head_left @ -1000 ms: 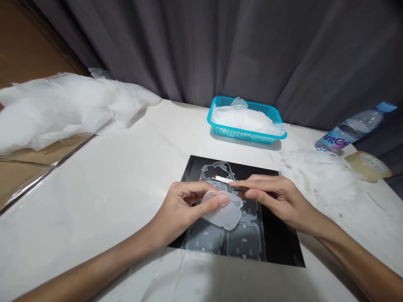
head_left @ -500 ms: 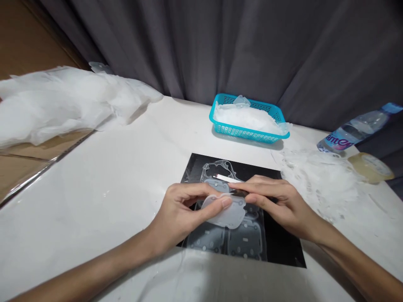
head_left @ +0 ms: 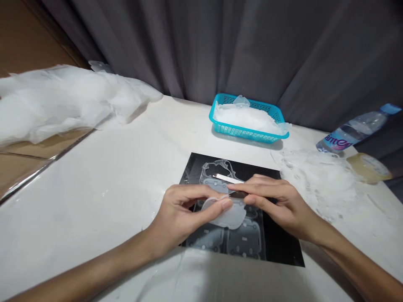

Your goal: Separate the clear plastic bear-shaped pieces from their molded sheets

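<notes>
My left hand [head_left: 189, 214] pinches a translucent, rounded plastic sheet piece [head_left: 231, 217] between thumb and fingers. It is held above a black mat [head_left: 280, 235]. My right hand [head_left: 277, 199] is closed on a dark pointed blade [head_left: 237, 194], its tip at the upper edge of the piece, close to my left fingertips. The blade's handle is hidden by the hand. A slim white stick with a dark tip [head_left: 225, 178] shows just beyond my right fingers; whether it lies down or is held, I cannot tell. Clear molded sheets [head_left: 244, 239] lie on the mat below.
Behind the mat stands a blue basket [head_left: 252, 133] filled with white translucent pieces. A heap of clear scraps [head_left: 317, 176], a tape roll [head_left: 370, 167] and a water bottle [head_left: 352, 130] are on the right. A large white pile [head_left: 63, 100] rests on cardboard [head_left: 40, 155] at left.
The blade tip has shifted slightly left and down along the edge of the plastic piece. My hands keep the same hold, and the rest looks the same.
</notes>
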`<act>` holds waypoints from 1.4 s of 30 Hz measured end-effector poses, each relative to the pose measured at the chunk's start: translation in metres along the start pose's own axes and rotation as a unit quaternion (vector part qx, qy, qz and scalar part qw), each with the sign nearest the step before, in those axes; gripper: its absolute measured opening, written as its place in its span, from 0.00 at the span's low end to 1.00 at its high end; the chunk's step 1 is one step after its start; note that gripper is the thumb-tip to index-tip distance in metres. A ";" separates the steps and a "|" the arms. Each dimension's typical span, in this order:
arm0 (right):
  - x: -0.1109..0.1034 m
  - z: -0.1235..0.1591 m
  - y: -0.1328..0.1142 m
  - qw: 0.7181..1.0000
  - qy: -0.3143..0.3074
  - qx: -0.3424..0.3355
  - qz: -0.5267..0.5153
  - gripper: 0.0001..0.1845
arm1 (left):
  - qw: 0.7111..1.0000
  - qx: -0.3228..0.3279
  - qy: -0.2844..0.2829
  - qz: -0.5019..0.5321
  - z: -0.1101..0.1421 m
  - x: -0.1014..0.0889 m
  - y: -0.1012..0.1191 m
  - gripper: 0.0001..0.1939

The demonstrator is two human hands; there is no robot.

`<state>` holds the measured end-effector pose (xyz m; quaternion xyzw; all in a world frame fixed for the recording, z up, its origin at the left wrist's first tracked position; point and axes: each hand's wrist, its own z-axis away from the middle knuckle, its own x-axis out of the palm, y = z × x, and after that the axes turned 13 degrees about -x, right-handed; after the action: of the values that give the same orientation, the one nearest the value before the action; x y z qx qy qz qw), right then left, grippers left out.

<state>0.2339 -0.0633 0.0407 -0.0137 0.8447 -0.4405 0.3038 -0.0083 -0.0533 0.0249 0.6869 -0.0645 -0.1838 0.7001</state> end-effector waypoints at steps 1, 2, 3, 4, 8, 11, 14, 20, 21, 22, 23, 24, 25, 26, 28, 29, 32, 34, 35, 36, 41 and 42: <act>0.000 0.000 0.000 1.000 -0.001 0.000 -0.001 0.16 | 1.000 0.003 0.000 -0.002 0.000 0.000 0.000 0.03; 0.000 0.000 0.000 1.000 -0.001 -0.003 -0.002 0.16 | 1.000 0.006 0.001 -0.003 0.000 0.000 0.000 0.03; 0.000 0.000 0.000 1.000 0.000 -0.007 -0.001 0.16 | 1.000 0.009 0.001 -0.002 0.000 0.000 0.000 0.02; 0.000 0.000 0.000 1.000 0.000 -0.011 0.000 0.16 | 1.000 0.011 0.001 0.001 0.000 0.000 0.000 0.02; 0.000 0.001 0.001 1.000 0.004 -0.018 0.009 0.16 | 1.000 0.020 -0.003 0.011 -0.001 0.000 -0.001 0.04; 0.000 0.002 0.001 1.000 0.002 -0.024 0.008 0.17 | 1.000 0.026 -0.004 0.010 -0.002 0.000 -0.001 0.04; 0.000 0.002 0.002 1.000 -0.002 -0.025 0.004 0.18 | 0.999 0.030 -0.011 0.014 -0.002 -0.001 -0.001 0.05; 0.000 0.001 0.002 0.999 0.001 -0.046 0.012 0.18 | 0.999 0.041 -0.018 0.008 -0.001 -0.001 0.001 0.06; 0.001 0.001 0.002 0.999 0.001 -0.048 0.015 0.18 | 0.999 0.044 -0.017 0.005 -0.001 -0.001 0.001 0.06; 0.001 0.001 0.002 0.999 0.001 -0.049 0.018 0.18 | 0.999 0.047 -0.015 0.003 -0.001 -0.001 0.001 0.06; 0.001 0.002 0.002 0.999 0.001 -0.049 0.021 0.18 | 0.999 0.049 -0.013 0.001 -0.001 -0.001 0.001 0.06; 0.001 0.002 0.003 0.999 0.000 -0.048 0.024 0.18 | 0.998 0.055 -0.012 0.000 -0.001 -0.001 0.001 0.06; 0.001 0.003 0.003 0.999 -0.001 -0.046 0.028 0.18 | 0.998 0.062 -0.012 0.000 -0.001 -0.001 0.001 0.07; 0.002 0.003 0.003 0.999 -0.002 -0.043 0.031 0.17 | 0.997 0.071 -0.014 0.001 -0.001 -0.001 0.000 0.07; 0.002 0.005 0.004 0.999 -0.003 -0.040 0.036 0.17 | 0.996 0.085 -0.018 0.001 -0.001 -0.001 -0.001 0.07; 0.003 0.006 0.005 0.998 -0.002 -0.041 0.037 0.17 | 0.996 0.090 -0.019 -0.001 -0.001 -0.001 -0.001 0.08; 0.003 0.007 0.006 0.998 0.000 -0.052 0.037 0.18 | 0.995 0.097 -0.017 -0.004 -0.001 -0.001 -0.001 0.08; 0.003 0.007 0.005 0.998 0.001 -0.059 0.038 0.19 | 0.995 0.103 -0.017 -0.002 -0.001 -0.001 -0.001 0.09; 0.004 0.007 0.005 0.997 0.002 -0.063 0.039 0.20 | 0.994 0.105 -0.018 -0.001 -0.001 0.000 -0.001 0.09; 0.004 0.007 0.005 0.997 0.003 -0.067 0.041 0.20 | 0.994 0.107 -0.019 -0.002 -0.001 0.000 0.000 0.09; 0.006 0.008 0.006 0.996 0.003 -0.071 0.045 0.21 | 0.994 0.110 -0.014 -0.009 -0.001 0.000 -0.001 0.10; 0.006 0.008 0.006 0.996 0.003 -0.071 0.046 0.21 | 0.994 0.111 -0.014 -0.009 -0.001 0.000 -0.002 0.10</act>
<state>0.2343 -0.0672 0.0296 0.0048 0.8745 -0.3654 0.3189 -0.0080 -0.0523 0.0232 0.7584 -0.0875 -0.1915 0.6169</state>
